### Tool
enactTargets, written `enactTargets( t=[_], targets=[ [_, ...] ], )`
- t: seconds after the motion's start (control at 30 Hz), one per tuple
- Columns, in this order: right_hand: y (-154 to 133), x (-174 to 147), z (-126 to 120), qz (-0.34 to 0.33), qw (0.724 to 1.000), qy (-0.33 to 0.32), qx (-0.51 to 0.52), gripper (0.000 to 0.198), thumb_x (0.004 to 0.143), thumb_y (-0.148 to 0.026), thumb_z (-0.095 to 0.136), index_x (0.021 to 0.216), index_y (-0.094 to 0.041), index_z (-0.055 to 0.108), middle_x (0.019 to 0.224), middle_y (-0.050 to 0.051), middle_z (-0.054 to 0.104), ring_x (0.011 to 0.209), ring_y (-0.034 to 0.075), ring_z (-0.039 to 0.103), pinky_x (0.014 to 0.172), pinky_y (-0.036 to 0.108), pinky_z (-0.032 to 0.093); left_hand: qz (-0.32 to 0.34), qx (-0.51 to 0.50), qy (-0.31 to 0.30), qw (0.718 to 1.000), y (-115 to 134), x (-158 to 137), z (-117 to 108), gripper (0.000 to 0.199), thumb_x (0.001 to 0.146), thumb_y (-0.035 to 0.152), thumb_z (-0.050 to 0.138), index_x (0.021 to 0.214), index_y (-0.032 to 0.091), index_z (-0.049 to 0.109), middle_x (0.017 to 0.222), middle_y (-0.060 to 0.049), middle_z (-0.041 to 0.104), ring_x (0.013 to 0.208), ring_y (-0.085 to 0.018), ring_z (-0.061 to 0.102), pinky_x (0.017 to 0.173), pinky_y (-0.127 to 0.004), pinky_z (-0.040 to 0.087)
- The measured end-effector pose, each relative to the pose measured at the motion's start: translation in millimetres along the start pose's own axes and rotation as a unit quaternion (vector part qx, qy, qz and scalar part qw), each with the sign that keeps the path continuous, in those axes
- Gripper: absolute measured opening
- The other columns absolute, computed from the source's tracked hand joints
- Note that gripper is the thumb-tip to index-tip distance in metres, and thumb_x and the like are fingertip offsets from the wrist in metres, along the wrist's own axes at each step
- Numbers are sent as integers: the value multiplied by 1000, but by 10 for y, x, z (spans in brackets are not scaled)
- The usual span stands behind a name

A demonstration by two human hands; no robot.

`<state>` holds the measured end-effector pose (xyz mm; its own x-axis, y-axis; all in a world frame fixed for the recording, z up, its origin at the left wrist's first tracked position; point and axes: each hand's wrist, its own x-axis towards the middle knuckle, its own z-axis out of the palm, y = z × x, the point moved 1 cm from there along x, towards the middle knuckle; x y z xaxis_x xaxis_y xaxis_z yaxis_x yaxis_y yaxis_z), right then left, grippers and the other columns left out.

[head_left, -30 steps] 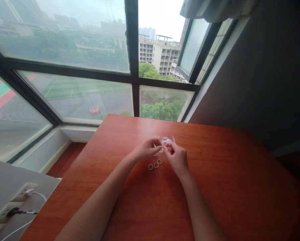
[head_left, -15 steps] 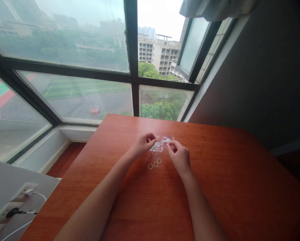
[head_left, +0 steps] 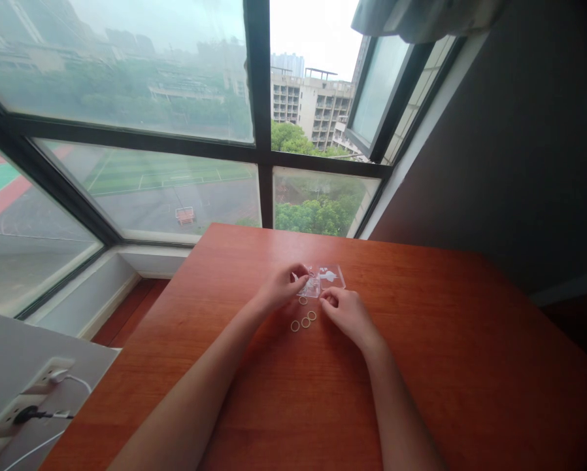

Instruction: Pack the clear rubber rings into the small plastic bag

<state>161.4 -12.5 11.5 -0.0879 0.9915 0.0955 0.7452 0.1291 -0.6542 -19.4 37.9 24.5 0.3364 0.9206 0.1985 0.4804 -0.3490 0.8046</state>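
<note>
A clear plastic box [head_left: 314, 288] lies open on the table, its lid [head_left: 333, 277] folded out to the right with a white printed mark on it. My left hand [head_left: 284, 286] covers the box's left side, thumb and fingers pinched together over it. A small ring shape shows by those fingertips, but I cannot tell whether they grip it. Just below the lid, my right hand [head_left: 346, 314] has its thumb and index finger closed near the box's front corner. What it holds, if anything, is too small to see. Several thin cream rings [head_left: 306, 322] lie on the tabletop between my wrists.
The reddish wooden table [head_left: 440, 340] ends at a dark-framed window [head_left: 265, 157] in front. A grey wall [head_left: 470, 163] rises on the right. Sockets with plugs and cables [head_left: 29, 414] sit at the lower left.
My right hand has moved down and slightly left, off the lid, which shows more fully now. My left hand has shifted a little to the right. The loose rings lie unchanged.
</note>
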Motion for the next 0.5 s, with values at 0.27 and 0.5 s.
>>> enactTargets(
  t=[0.27, 0.5],
  targets=[
    [-120, -65, 8, -38, 994, -89, -49, 12, 78, -25, 59, 80, -23, 71, 68, -1, 67, 60, 13, 57, 56, 22, 33, 4, -4, 15, 1000, -22, 13, -100, 19, 81, 28, 54, 82, 14, 67, 74, -2, 66, 60, -10, 53, 57, -21, 41],
    [-157, -70, 35, -40, 986, -82, -139, 9, 78, -24, 61, 75, -25, 70, 69, 0, 68, 63, 14, 58, 54, 24, 27, 6, 9, 10, 1000, -81, 26, -130, 20, 80, 29, 55, 83, 14, 68, 73, -3, 67, 63, -12, 55, 57, -22, 41]
  ],
)
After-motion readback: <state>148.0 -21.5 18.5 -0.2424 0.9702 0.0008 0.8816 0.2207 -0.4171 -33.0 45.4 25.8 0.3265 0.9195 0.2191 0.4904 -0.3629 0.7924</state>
